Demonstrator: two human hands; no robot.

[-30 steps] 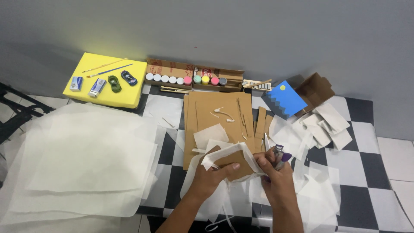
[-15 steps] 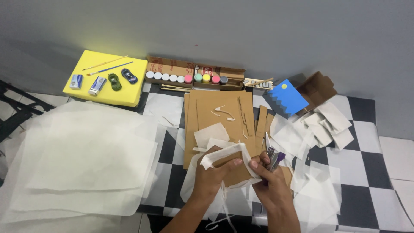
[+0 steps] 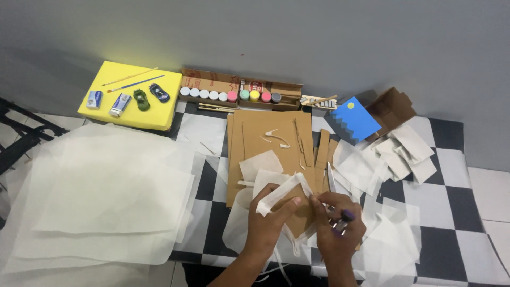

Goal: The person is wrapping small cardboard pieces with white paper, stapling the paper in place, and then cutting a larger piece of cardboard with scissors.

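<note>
My left hand grips a small brown cardboard piece partly wrapped in white paper strips, low in the middle of the view. My right hand touches the right edge of the same piece with its fingertips while clasping a small purple-and-grey tool against the palm. Both hands hover over a stack of brown cardboard sheets lying on a black-and-white checkered floor.
Large white paper sheets spread at left. A yellow box with brushes, toy cars and small tubes sits far left. A row of paint pots lines the wall. A blue card, open cardboard box and white paper scraps lie at right.
Both hands have shifted slightly down and left with the wrapped cardboard piece, and my right fingers have moved onto its right edge. Everything else stays still.
</note>
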